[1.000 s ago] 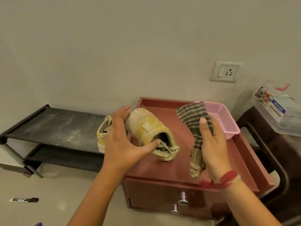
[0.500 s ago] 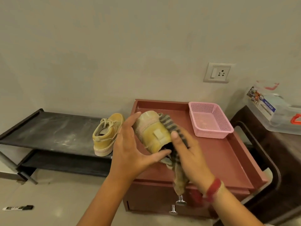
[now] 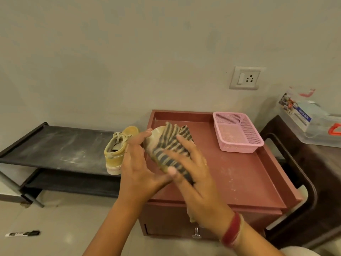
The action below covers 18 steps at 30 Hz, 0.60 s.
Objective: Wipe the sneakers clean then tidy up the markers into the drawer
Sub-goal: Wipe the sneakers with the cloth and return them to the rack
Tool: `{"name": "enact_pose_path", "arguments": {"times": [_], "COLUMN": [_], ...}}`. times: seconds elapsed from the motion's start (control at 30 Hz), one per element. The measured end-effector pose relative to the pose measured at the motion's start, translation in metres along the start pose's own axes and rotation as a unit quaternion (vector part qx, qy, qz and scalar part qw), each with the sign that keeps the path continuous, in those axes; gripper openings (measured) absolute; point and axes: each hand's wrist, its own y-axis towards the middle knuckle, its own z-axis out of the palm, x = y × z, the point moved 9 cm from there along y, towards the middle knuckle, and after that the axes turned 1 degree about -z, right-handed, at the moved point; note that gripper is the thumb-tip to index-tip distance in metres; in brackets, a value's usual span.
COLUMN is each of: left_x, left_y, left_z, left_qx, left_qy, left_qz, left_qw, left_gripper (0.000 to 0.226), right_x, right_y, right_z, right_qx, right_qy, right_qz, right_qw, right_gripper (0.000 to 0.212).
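My left hand (image 3: 137, 167) holds a yellow sneaker (image 3: 154, 137) above the red cabinet top (image 3: 239, 174), fingers and thumb curled round it. My right hand (image 3: 191, 170) presses a striped cloth (image 3: 170, 145) over the sneaker, covering most of it, the thumb wrapped under the cloth. The second yellow sneaker (image 3: 118, 150) stands on the black shoe rack (image 3: 55, 146) to the left. A black marker (image 3: 23, 233) lies on the floor at lower left. The drawer (image 3: 171, 228) below the cabinet top is closed, its metal knob (image 3: 196, 233) showing.
A pink mesh basket (image 3: 237, 132) sits at the back right of the cabinet top. A clear plastic box (image 3: 311, 122) rests on a dark table at far right. A wall socket (image 3: 245, 78) is above the cabinet. Tiled floor lies below the rack.
My right hand brought the striped cloth from the right onto the sneaker and now presses it over the shoe. The other sneaker on the rack came into full view.
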Motion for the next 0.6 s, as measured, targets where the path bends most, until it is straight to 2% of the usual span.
{"name": "enact_pose_path", "arguments": {"times": [0.07, 0.13, 0.2, 0.3, 0.43, 0.6], "left_x": [0.000, 0.002, 0.001, 0.005, 0.011, 0.009], "left_y": [0.000, 0.000, -0.001, -0.003, -0.003, -0.003], "left_z": [-0.002, -0.004, -0.004, -0.001, -0.001, -0.003], "left_qx": [0.007, 0.009, 0.011, 0.027, 0.051, 0.085], "left_qy": [0.024, 0.067, 0.115, 0.139, 0.133, 0.110], "left_qz": [0.007, 0.021, 0.044, 0.054, 0.033, 0.035], "left_qw": [1.000, 0.998, 0.992, 0.988, 0.989, 0.990], "left_gripper": [0.091, 0.093, 0.088, 0.081, 0.073, 0.075], "right_x": [-0.006, -0.029, -0.042, -0.037, -0.023, -0.051], "right_y": [-0.001, 0.005, 0.007, -0.001, -0.003, 0.004], "right_z": [0.005, 0.000, -0.003, 0.007, 0.015, -0.002], "right_qx": [0.025, 0.011, 0.012, 0.018, 0.023, -0.004], "right_qy": [0.008, 0.113, 0.155, 0.170, 0.162, 0.147], "right_qz": [0.000, 0.077, 0.118, 0.103, 0.041, 0.107], "right_qw": [1.000, 0.991, 0.981, 0.980, 0.986, 0.983], "right_gripper": [0.040, 0.054, 0.056, 0.051, 0.041, 0.056]}}
